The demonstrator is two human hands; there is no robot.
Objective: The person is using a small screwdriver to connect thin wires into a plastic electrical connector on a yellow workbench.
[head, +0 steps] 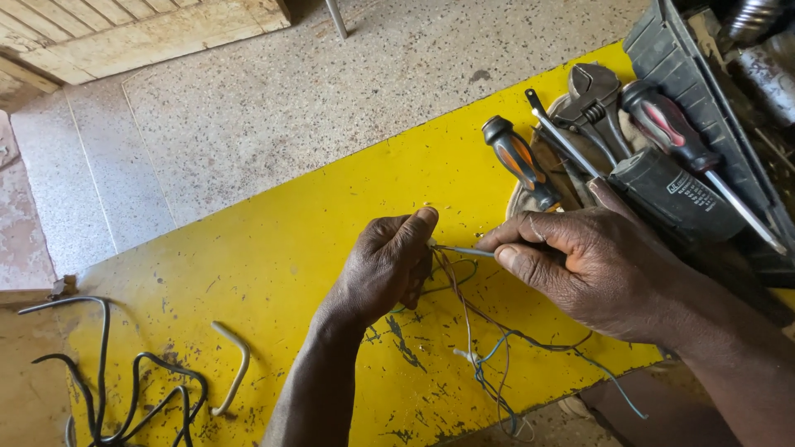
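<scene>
Desk (273, 265): yellow paint, scratched, chipped. Floor (273, 108): speckled matt stone. Wires (480, 348): thin plastic-coated. Screwdriver (520, 162): glossy orange-black plastic grip. Wrench (593, 98): dull grey metal. Planks (124, 29): rough bare wood.

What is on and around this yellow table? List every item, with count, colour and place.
table: one, yellow, scratched, across the middle
thin wires: a bundle, blue, white and reddish, under the hands and over the near edge
orange-and-black screwdriver: one, right of centre
red-handled screwdriver: one, far right
adjustable wrench: one, dark grey, upper right
black tool body: one, beside the wrench
black cable: one tangle, lower left
bent tube: one, pale, lower left
floor: speckled grey, beyond the table
left hand: pinching the wires
right hand: holding a thin grey tip at the wires
</scene>
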